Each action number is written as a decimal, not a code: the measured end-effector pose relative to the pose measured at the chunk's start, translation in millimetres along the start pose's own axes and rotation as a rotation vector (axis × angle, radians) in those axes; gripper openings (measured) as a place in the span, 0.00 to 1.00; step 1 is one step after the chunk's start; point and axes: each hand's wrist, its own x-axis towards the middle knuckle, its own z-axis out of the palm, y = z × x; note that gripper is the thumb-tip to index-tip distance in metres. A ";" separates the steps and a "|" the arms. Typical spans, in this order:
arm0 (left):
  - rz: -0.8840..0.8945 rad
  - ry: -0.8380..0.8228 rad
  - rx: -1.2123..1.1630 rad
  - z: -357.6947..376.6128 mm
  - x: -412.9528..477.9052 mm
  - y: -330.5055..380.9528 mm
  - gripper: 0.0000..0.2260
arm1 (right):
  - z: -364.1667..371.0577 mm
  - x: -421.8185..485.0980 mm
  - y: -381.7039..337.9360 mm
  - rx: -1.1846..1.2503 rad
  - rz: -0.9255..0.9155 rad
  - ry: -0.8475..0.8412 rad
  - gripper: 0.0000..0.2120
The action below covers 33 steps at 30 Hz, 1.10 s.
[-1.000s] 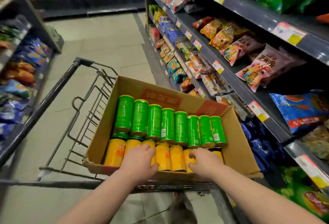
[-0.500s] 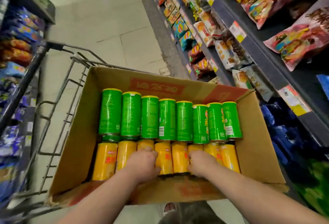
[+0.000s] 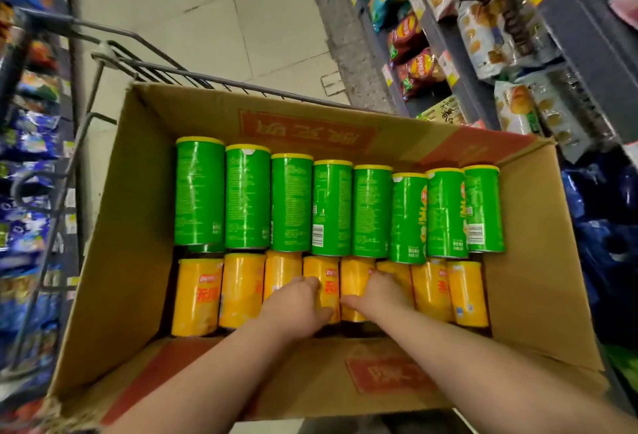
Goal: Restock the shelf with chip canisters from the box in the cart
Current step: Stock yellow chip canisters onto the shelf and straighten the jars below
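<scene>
Head view. An open cardboard box (image 3: 138,243) fills the centre of the frame, seated in a wire cart (image 3: 165,71) whose rail shows along the box's upper edge and upper left.

Contents: two rows of chip canisters lying on their sides. Eight green canisters (image 3: 331,207) with yellow lids form the upper row, packed side by side. Eight yellow canisters (image 3: 196,295) form the lower row, butted end-on against the green row. More canisters show in the gaps beneath, so there is a lower layer.

Left hand (image 3: 293,306): enters from the lower centre, fingers curled down at the left flank of the fourth yellow canister (image 3: 328,281) counted from the left, thumb laid across its near end. It grips that canister.

Right hand (image 3: 381,295): just beside the left, fingers curled over the right flank of the fifth yellow canister (image 3: 355,278), thumb pointing left along its near end. It grips that canister. Both canisters lie level in the row.

Surroundings: the shelf (image 3: 587,36) runs down the right side of the frame, holding snack bags (image 3: 414,64) with price tags on its edges. Blurred blue packets (image 3: 27,143) line the left edge. Pale tiled floor (image 3: 207,19) occupies the upper centre.
</scene>
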 end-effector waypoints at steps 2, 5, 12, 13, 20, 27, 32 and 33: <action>-0.022 0.006 -0.051 2.1 1.2 -0.8 0.24 | 1.2 0.5 -3.0 -0.020 0.014 0.004 0.38; -0.049 0.016 -0.077 3.2 1.9 -2.7 0.25 | 7.5 -0.1 -5.9 0.071 0.069 -0.017 0.40; -0.089 0.045 -0.142 3.5 5.7 -6.1 0.24 | 8.9 -5.8 -7.5 0.288 0.109 -0.044 0.41; -0.090 0.047 -0.159 4.1 6.9 -5.7 0.24 | 6.0 -6.3 -7.6 0.331 0.124 -0.053 0.40; -0.145 -0.031 -0.226 12.4 22.0 10.6 0.27 | -13.4 -22.0 12.1 0.212 0.089 -0.107 0.36; -0.265 -0.121 -0.356 30.0 48.4 34.0 0.39 | -34.9 -36.4 42.8 0.212 0.089 -0.166 0.38; -0.369 -0.091 -0.532 44.6 61.8 51.9 0.40 | -35.4 -39.7 53.4 0.278 0.097 -0.172 0.36; -0.380 -0.085 -0.546 46.5 63.9 54.2 0.38 | -35.1 -39.9 54.9 0.289 0.104 -0.173 0.36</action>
